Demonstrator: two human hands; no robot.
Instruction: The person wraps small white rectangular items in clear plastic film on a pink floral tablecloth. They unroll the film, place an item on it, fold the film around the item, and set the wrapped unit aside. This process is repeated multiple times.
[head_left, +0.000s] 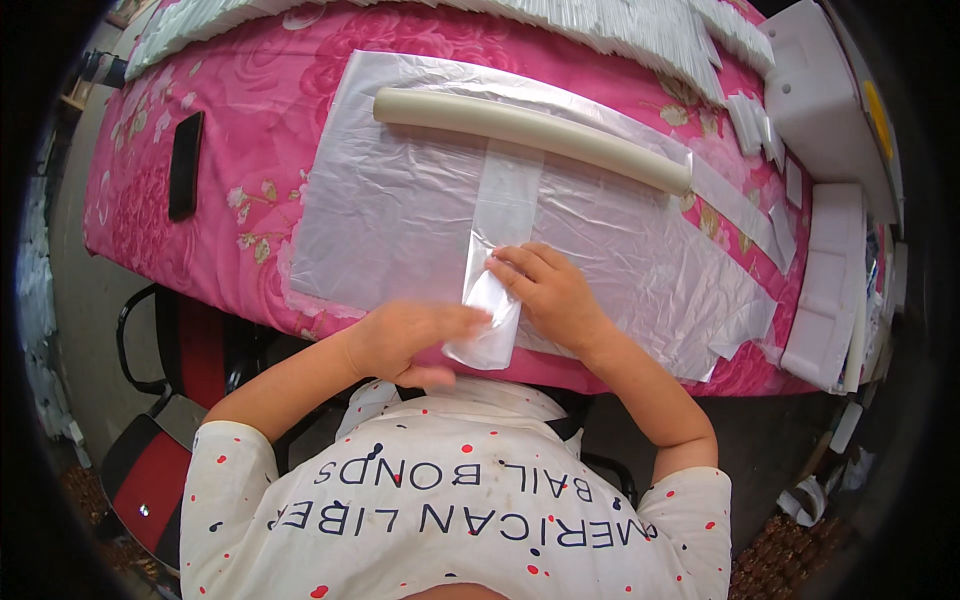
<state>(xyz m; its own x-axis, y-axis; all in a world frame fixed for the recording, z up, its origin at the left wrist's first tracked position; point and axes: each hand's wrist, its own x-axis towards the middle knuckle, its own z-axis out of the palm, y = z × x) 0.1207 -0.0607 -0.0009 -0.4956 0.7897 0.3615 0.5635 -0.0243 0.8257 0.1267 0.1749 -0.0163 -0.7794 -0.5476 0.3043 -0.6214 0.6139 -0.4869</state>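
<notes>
A narrow strip of translucent plastic film [508, 200] lies lengthwise in the middle, its near end shiny, loose and hanging toward the table's front edge. My right hand [552, 290] comes in from the right, its fingers bent and closed on the strip's edge. At the strip's near end, my left hand [412, 335] is smeared by motion; its fingers reach out over the film with the thumb apart, and no grip shows. Beyond both hands a long cream-coloured tube [530, 132] rests across the strip's far end. Underneath is a wide, wrinkled clear plastic sheet [390, 210].
A pink flowered cloth [270, 120] covers the table. Stacked white plastic packets [560, 30] line its far edge. A black phone [185, 165] lies at left. White boxes [825, 290] stand along the right side. Red-and-black chairs [155, 480] are at lower left.
</notes>
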